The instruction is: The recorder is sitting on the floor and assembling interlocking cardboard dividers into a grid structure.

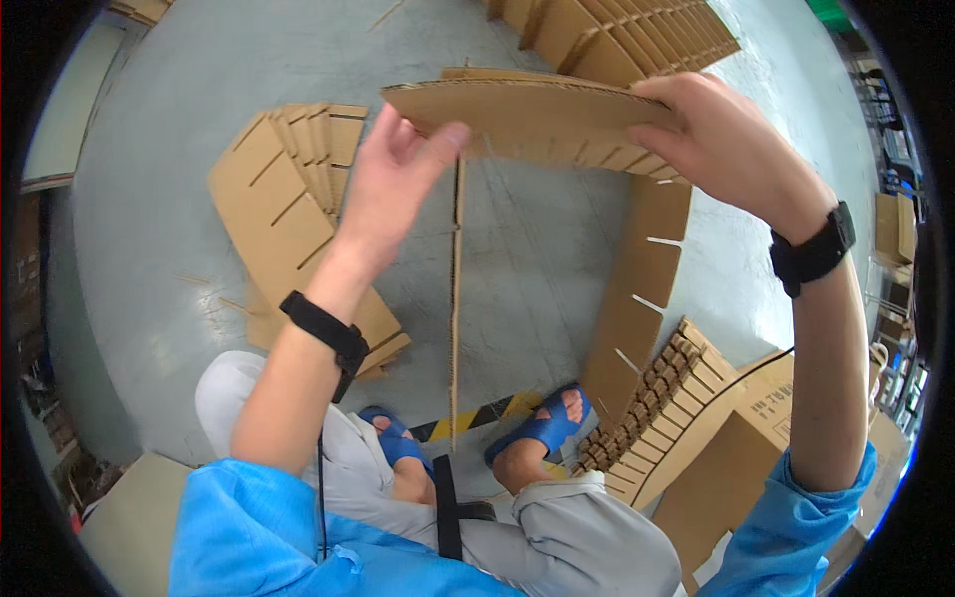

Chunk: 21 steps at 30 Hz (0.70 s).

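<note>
The grey concrete floor [159,149] bears slotted cardboard stacks [288,199], a cardboard box [736,458] and hazard tape [477,415].

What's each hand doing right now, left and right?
Left hand: fingers pinching the left end of the slotted cardboard strip.
Right hand: closed over the strip's right end.

We see plain brown slotted cardboard sheets [537,114] at upper centre, a grey floor [179,119], bright blue sleeves [269,527], blue sandals [542,428], black wristbands [816,249], and yellow-black striped tape [477,416] at lower centre.
</note>
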Tool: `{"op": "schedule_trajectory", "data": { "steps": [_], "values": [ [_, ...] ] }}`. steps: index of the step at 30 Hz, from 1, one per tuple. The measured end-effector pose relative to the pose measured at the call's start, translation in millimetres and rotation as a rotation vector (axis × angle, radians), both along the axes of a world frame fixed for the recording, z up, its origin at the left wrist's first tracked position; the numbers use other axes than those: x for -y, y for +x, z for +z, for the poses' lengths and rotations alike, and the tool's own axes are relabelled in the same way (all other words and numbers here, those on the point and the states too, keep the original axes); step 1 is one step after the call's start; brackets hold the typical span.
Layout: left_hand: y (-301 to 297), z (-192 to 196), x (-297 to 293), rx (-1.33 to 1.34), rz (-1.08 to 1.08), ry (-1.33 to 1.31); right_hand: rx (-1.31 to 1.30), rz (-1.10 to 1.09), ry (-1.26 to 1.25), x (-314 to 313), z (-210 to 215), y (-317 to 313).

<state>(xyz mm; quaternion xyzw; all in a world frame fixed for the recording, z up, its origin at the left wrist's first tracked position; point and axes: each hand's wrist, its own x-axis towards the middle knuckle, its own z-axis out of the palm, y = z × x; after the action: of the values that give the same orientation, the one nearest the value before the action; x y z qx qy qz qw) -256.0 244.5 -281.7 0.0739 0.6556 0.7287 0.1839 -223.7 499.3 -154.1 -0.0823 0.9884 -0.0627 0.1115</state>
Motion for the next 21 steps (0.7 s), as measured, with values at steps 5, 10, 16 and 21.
{"op": "schedule_trajectory", "data": {
  "steps": [5,10,16,21],
  "values": [
    [-12,-10,10,0.081,-0.023,0.032,-0.034,0.013,-0.272,-33,10,18],
    [-22,-25,27,0.112,0.020,-0.003,-0.469,-0.360,-0.248,-128,-18,82],
    [-23,-21,21,0.090,0.028,0.040,-0.077,-0.737,-0.655,-128,-54,82],
    [-24,-23,25,0.064,0.018,0.026,-0.059,-0.670,-0.717,-127,-68,72]
  ]
}}
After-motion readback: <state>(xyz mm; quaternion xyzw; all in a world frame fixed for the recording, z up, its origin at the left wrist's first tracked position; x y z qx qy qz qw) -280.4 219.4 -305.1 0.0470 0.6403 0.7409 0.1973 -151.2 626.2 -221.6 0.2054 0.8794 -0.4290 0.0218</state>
